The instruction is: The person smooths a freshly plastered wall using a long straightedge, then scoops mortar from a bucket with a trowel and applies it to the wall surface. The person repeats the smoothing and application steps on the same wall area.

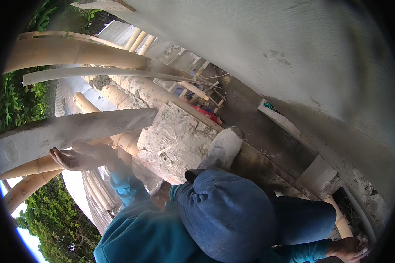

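Neither of my hands shows in the head view. Close below me is another person in a blue cap (pixel 226 215) and a teal long-sleeved top (pixel 140 239), seen from above. Their raised hand (pixel 81 157) is slightly blurred, fingers apart, beside a dusty grey plank (pixel 70 131). At the lower right corner, the person's other hand (pixel 349 250) is curled by the end of a pale curved strip (pixel 360 210); I cannot tell what it grips. A dusty boot (pixel 226 147) rests near a rough, mortar-spattered board (pixel 175 140). A dark trouser leg (pixel 309 219) bends to the right.
Thick bamboo poles (pixel 74 53) and a thin pale strip (pixel 105 72) cross the upper left. A grey plastered wall (pixel 303 57) fills the upper right. Far below lie sticks and a red item (pixel 208 115). Green foliage (pixel 52 215) stands at the left.
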A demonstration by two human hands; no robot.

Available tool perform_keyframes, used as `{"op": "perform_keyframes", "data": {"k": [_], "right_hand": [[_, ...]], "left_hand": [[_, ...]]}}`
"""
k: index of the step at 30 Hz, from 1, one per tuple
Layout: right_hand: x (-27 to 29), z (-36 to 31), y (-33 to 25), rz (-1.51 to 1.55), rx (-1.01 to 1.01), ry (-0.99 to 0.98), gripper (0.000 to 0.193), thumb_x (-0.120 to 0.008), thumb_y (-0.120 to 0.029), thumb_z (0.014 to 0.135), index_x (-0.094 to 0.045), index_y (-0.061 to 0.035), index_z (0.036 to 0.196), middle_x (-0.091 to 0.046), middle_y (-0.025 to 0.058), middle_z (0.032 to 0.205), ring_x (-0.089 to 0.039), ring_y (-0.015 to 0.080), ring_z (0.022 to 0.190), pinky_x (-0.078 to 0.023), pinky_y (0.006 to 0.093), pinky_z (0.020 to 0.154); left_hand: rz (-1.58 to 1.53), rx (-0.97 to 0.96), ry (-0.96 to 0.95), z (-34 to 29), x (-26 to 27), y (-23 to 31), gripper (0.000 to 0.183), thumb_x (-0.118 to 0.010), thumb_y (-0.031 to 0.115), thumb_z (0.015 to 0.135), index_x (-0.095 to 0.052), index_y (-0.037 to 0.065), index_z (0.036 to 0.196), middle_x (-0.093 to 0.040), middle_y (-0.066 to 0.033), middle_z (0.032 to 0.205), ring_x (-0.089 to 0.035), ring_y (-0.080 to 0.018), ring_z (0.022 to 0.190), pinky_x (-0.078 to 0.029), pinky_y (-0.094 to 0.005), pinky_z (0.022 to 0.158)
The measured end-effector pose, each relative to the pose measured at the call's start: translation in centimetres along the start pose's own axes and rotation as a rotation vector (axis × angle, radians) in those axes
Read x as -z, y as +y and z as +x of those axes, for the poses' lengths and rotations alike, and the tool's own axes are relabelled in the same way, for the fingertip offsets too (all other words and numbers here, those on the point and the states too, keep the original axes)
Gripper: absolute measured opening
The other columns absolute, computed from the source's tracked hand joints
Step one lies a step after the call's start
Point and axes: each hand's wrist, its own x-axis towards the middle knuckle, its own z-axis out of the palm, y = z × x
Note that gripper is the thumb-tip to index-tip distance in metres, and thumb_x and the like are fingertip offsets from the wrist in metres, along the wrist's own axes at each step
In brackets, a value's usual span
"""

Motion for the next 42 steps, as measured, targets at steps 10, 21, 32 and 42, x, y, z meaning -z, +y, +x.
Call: {"op": "perform_keyframes", "data": {"k": [10, 21, 32, 42], "right_hand": [[2.0, -8.2, -0.8, 0.115, -0.944, -0.288, 0.041, -0.054, -0.021, 0.099, -0.052, -0.0037, 0.135, -0.067, 0.0073, 0.096, -0.06, 0.0109, 0.08, -0.049, 0.0265, 0.075], [17.4, -21.5, 5.6, -0.223, -1.154, -0.162, 0.039, -0.056, -0.016, 0.097, -0.053, 0.0001, 0.133, -0.069, 0.0094, 0.104, -0.063, 0.0117, 0.089, -0.051, 0.0266, 0.077], [24.2, -35.5, 8.7, -0.507, -1.245, -0.59, 0.051, -0.067, -0.041, 0.088, -0.063, 0.0022, 0.115, -0.068, 0.0244, 0.093, -0.068, 0.0341, 0.086, -0.051, 0.0402, 0.077], [26.8, -33.6, 2.4, -0.536, -1.447, -1.193, 0.07, -0.069, -0.071, 0.069, -0.062, -0.0041, 0.091, -0.067, 0.0188, 0.079, -0.065, 0.039, 0.082, -0.05, 0.0471, 0.069]], "left_hand": [[-0.975, 0.243, -0.401, -4.0, -5.4, 15.3, 0.039, -0.047, 0.023, 0.101, -0.049, -0.013, 0.114, -0.054, -0.0274, 0.116, -0.061, -0.0371, 0.105, -0.057, -0.0472, 0.09], [-1.494, -0.208, -1.141, -5.9, -3.7, 29.3, 0.048, -0.037, 0.034, 0.105, -0.062, -0.007, 0.101, -0.063, -0.0191, 0.098, -0.064, -0.0268, 0.091, -0.055, -0.0359, 0.084], [-1.584, -0.984, -1.691, -5.2, 1.7, 40.6, 0.024, -0.058, 0.018, 0.094, -0.067, -0.004, 0.093, -0.066, -0.0171, 0.092, -0.064, -0.0284, 0.085, -0.049, -0.0364, 0.078], [-1.62, -1.826, -1.983, -6.8, 12.4, 52.4, 0.037, -0.066, 0.029, 0.089, -0.061, 0.003, 0.116, -0.063, -0.0154, 0.115, -0.065, -0.0317, 0.101, -0.052, -0.0397, 0.087]]}}
